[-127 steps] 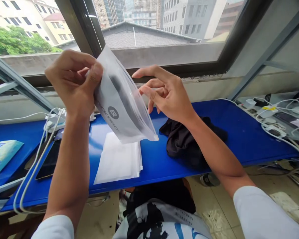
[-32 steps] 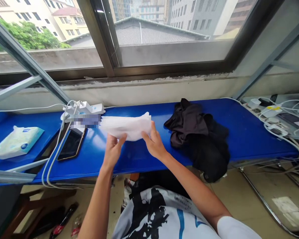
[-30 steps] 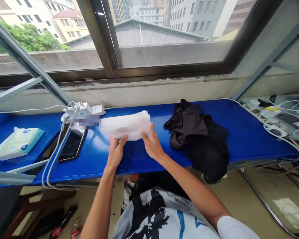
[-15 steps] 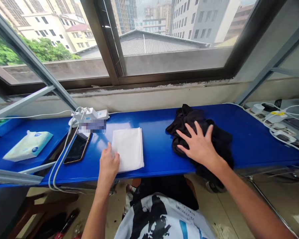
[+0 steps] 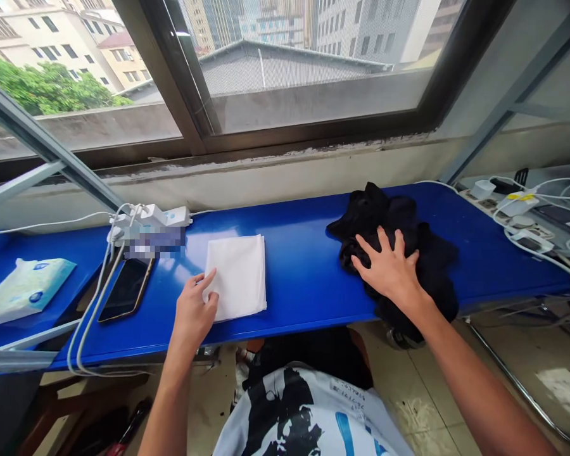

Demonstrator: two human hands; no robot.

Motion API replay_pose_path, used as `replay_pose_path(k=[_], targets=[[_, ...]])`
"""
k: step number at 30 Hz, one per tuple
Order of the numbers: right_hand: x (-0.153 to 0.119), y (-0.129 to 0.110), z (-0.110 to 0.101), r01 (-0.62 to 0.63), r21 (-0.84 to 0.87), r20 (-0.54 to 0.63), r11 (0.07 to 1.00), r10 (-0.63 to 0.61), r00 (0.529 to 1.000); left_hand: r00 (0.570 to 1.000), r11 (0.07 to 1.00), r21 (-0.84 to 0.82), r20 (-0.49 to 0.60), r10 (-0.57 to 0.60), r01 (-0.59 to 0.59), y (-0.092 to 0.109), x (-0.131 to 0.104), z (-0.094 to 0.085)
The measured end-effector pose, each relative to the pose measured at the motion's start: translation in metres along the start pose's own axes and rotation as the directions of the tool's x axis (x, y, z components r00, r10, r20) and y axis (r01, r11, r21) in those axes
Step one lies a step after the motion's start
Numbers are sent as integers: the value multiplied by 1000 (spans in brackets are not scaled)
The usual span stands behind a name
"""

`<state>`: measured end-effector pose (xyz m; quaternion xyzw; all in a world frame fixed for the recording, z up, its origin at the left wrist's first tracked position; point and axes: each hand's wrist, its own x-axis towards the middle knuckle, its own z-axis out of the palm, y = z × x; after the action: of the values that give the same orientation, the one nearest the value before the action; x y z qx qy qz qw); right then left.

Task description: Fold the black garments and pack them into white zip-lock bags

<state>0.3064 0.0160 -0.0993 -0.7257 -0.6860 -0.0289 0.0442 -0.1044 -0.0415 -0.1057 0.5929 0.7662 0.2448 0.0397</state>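
Note:
A folded white cloth [image 5: 237,275] lies flat on the blue tabletop [image 5: 304,253]. At its left edge is my left hand [image 5: 194,307], index finger and thumb stretched apart over the cloth and the other fingers curled under; it grips nothing. To the right sits a crumpled heap of black fabric [image 5: 408,221], part of which hangs over the table's front edge. My right hand [image 5: 389,266] rests on that heap, palm down with fingers spread. The fabric's exact kind cannot be made out.
Left of the white cloth are a phone [image 5: 127,288], a power strip [image 5: 175,216] with plugs, and white cables [image 5: 88,304]. A tissue pack [image 5: 28,288] lies farther left. Chargers and cables [image 5: 522,202] crowd the right end. Metal posts [image 5: 484,136] rise near the window.
The black heap and my right hand have shifted to the right, away from the white cloth. My left index finger now points more across the cloth. The camera view has turned slightly.

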Motion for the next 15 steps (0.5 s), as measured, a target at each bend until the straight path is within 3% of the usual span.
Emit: replay_pose_path(k=[7, 15], targets=[[0, -10, -3, 16, -7, 42, 1000, -15, 999, 998, 998, -53, -42, -48, 46, 16, -11, 4], [-3, -9, 1, 105, -33, -12, 994, -105, 994, 993, 992, -126, -108, -37, 23, 12, -26, 6]])
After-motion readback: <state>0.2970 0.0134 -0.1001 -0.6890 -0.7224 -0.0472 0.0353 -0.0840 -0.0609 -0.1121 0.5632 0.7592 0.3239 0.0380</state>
